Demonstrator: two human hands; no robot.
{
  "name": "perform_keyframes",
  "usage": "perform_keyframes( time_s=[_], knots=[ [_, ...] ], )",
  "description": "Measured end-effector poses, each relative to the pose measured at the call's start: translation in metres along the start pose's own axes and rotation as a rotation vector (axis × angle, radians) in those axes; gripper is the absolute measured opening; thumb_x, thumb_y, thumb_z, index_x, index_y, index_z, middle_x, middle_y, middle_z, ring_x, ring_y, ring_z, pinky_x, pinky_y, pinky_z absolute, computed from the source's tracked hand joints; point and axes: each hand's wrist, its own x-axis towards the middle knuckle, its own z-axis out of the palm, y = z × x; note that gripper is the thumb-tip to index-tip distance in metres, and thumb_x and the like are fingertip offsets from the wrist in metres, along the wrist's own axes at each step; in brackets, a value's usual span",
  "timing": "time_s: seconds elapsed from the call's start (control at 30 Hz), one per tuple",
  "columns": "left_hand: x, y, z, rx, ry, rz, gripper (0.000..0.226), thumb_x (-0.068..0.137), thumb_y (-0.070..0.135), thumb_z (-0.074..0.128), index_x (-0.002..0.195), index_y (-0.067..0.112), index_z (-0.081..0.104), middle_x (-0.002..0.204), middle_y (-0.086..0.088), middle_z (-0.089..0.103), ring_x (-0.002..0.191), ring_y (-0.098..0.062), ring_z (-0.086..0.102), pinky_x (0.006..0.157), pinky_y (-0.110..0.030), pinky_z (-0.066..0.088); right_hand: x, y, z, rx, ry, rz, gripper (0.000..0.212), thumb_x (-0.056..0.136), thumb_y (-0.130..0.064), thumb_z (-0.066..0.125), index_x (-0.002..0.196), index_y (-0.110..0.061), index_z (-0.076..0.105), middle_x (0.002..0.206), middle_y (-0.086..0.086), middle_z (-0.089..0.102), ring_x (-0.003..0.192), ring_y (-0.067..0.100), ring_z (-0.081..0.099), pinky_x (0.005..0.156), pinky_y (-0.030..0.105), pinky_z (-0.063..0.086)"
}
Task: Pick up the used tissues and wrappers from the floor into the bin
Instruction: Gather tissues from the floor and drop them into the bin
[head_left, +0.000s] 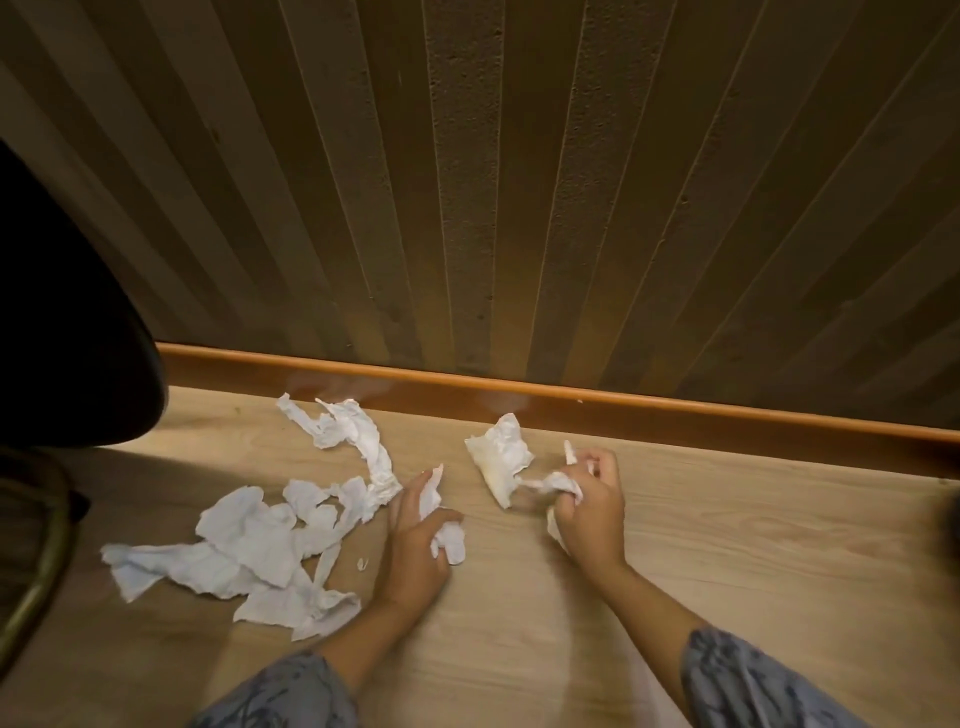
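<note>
Both hands low over the floor (727, 561). Left hand (423, 535) grip clamped on a tissue wad (451, 540); right hand (592, 506) clamped on another, trailing a crumpled tissue (501, 457). Loose tissue pile (260, 545) lies left of the left hand, nearer it, long axis running toward the skirting board (571, 402). No bin in sight.

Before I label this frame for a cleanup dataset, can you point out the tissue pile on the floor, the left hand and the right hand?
tissue pile (249, 545), head view: middle of the crumpled white heap.
left hand (418, 535), head view: back of the hand.
right hand (589, 506), head view: back of the hand.
</note>
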Motion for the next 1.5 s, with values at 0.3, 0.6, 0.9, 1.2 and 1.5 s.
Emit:
perform_keyframes(
  time_s=[0.3, 0.6, 0.9, 1.2, 1.5],
  knots=[
    [0.013, 0.014, -0.006, -0.007, -0.078, -0.053, 0.006, 0.071, 0.017, 0.046, 0.074, 0.019, 0.051, 0.081, 0.003, 0.051, 0.08, -0.016, 0.047, 0.07, -0.03, 0.04, 0.034, -0.027, 0.06, -0.472, -0.479, -0.206, 0.049, 0.09, -0.021, 0.052, 0.138, -0.023, 0.044, 0.142, 0.003, 0.042, 0.124, 0.026, 0.036, 0.104, 0.039, 0.036],
    [0.017, 0.022, -0.024, 0.007, -0.09, -0.114, 0.032, 0.075, 0.017, 0.074, 0.081, 0.024, 0.044, 0.079, 0.008, 0.05, 0.072, -0.012, 0.049, 0.061, -0.024, 0.036, -0.004, -0.003, 0.005, -0.542, -0.61, -0.375, 0.027, 0.091, -0.033, 0.055, 0.113, -0.017, 0.051, 0.115, 0.006, 0.055, 0.104, 0.029, 0.055, 0.072, 0.034, 0.035],
    [0.071, 0.145, -0.031, -0.183, -0.013, 0.053, 0.013, 0.078, 0.037, 0.075, 0.077, 0.024, 0.07, 0.074, 0.014, 0.067, 0.074, 0.0, 0.062, 0.067, -0.015, 0.048, 0.048, -0.034, -0.104, -0.482, -0.482, -0.406, 0.026, 0.086, -0.041, 0.064, 0.104, -0.023, 0.069, 0.101, 0.002, 0.062, 0.092, 0.024, 0.062, 0.076, 0.035, 0.05],
    [0.107, 0.31, -0.034, -0.329, -0.004, 0.347, 0.034, 0.094, 0.037, 0.038, 0.081, 0.018, 0.063, 0.073, 0.004, 0.062, 0.073, -0.009, 0.058, 0.062, -0.029, 0.048, 0.062, -0.057, -0.258, -0.379, -0.038, -0.639, 0.05, 0.093, -0.055, 0.041, 0.079, -0.015, 0.068, 0.077, -0.007, 0.054, 0.061, 0.009, 0.052, 0.052, 0.019, 0.043],
    [0.073, 0.49, 0.043, -0.583, -0.214, 0.351, 0.035, 0.087, 0.019, 0.06, 0.117, 0.027, 0.045, 0.092, 0.002, 0.064, 0.079, -0.015, 0.064, 0.063, -0.024, 0.055, 0.042, -0.014, -0.422, -0.334, 0.566, -0.663, 0.025, 0.088, -0.015, 0.067, 0.11, -0.003, 0.066, 0.101, 0.011, 0.071, 0.089, 0.018, 0.068, 0.078, 0.025, 0.058]
  ],
)
